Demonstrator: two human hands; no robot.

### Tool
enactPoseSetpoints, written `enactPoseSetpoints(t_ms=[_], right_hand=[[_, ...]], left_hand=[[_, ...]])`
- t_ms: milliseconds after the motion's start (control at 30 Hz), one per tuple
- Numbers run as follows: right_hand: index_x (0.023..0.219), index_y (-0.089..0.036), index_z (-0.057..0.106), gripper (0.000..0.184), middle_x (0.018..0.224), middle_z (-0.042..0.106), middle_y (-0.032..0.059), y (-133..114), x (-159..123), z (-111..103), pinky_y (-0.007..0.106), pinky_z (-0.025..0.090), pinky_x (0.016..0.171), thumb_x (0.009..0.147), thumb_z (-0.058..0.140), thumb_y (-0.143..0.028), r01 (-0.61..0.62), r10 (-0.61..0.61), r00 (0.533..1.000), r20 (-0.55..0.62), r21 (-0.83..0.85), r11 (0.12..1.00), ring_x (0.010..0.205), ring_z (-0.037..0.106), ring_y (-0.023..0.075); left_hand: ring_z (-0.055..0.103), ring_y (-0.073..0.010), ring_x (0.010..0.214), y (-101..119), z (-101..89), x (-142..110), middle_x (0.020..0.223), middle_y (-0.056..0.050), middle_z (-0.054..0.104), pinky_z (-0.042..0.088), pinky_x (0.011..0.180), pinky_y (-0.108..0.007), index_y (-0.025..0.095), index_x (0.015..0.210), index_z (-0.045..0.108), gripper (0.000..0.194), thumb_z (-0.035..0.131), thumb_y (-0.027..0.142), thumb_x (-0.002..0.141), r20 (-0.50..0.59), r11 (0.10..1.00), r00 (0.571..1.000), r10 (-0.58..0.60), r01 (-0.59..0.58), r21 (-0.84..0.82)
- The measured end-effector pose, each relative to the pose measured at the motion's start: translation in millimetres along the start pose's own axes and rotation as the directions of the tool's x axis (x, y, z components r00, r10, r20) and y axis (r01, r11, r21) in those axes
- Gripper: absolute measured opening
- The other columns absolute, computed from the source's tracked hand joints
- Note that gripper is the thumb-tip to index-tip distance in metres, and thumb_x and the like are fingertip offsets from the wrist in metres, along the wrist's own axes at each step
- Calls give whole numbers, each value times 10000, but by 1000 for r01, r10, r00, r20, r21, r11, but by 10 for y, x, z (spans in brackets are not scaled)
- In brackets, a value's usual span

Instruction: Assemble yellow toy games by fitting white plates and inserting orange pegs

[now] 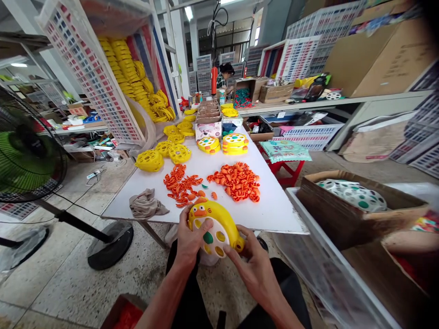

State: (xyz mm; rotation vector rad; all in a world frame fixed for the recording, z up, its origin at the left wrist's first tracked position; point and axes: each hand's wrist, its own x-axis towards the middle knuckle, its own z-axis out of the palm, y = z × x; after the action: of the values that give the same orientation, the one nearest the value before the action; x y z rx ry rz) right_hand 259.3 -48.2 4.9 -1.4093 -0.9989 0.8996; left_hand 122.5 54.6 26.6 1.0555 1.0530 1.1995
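Between my hands, just off the table's near edge, is a yellow plastic toy shell [219, 214] with a duck-like face, an orange beak and a white disc with round holes and a green centre. My left hand [190, 237] grips its left side, thumb pressed on the white disc. Around the lower right end, near a round yellow opening, my right hand [252, 256] is closed. On the white table [270, 196] beyond lie two piles of small orange parts, the right pile [236, 182] and the left pile [180, 183]. A crumpled grey cloth [147, 203] rests at left.
Yellow shells [150, 160] line the table's left side; finished-looking toys [235, 143] are stacked at the back. A tilted crate [103, 77] holds more shells. A standing fan [30, 141] is left. Right, a cardboard box [329, 205] contains white discs. A person [224, 77] sits far behind.
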Motion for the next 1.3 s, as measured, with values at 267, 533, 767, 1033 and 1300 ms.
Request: enactPoseSetpoints(t_ms=[267, 533, 767, 1033, 1300], right_hand=[[1249, -198, 531, 554, 843, 754, 41, 63, 152, -55, 299, 571, 631, 865, 716, -552, -132, 143, 990, -4, 349, 928, 688, 689, 197], [1268, -230, 556, 699, 878, 771, 55, 230, 238, -6, 297, 590, 604, 718, 849, -546, -201, 221, 975, 6, 443, 874, 766, 715, 229], [1247, -194, 599, 658, 873, 756, 64, 218, 225, 70, 289, 574, 604, 746, 817, -561, -205, 262, 963, -57, 476, 855, 769, 704, 219], [1342, -254, 566, 726, 1140, 718, 69, 261, 205, 91, 273, 545, 609, 702, 891, -365, -139, 151, 988, 14, 487, 863, 893, 682, 224], [1396, -279, 513, 850, 1281, 674, 97, 280, 151, 149, 320, 585, 652, 655, 910, -401, -141, 164, 987, -2, 501, 854, 982, 684, 263]], left_hand=[[657, -301, 1188, 29, -169, -91, 1353, -115, 664, 581, 942, -394, 231, 1333, 557, 770, 917, 256, 652, 222, 989, 967, -123, 139, -57], [694, -345, 1101, -81, -208, -315, 1344, -174, 658, 660, 738, -408, 162, 1327, 565, 664, 853, 336, 754, 302, 976, 928, -218, 212, 54], [688, -305, 1125, -41, -174, -306, 1290, -143, 700, 627, 791, -326, 175, 1292, 597, 694, 906, 286, 682, 273, 967, 928, -255, 236, 99], [692, -298, 1103, -99, -149, -297, 1235, -140, 725, 604, 833, -358, 162, 1232, 615, 667, 912, 318, 655, 162, 970, 967, -195, 166, 177], [681, -291, 1151, -118, -183, -312, 1298, -142, 700, 561, 958, -392, 176, 1267, 581, 749, 936, 264, 613, 215, 981, 968, -133, 97, 170]])
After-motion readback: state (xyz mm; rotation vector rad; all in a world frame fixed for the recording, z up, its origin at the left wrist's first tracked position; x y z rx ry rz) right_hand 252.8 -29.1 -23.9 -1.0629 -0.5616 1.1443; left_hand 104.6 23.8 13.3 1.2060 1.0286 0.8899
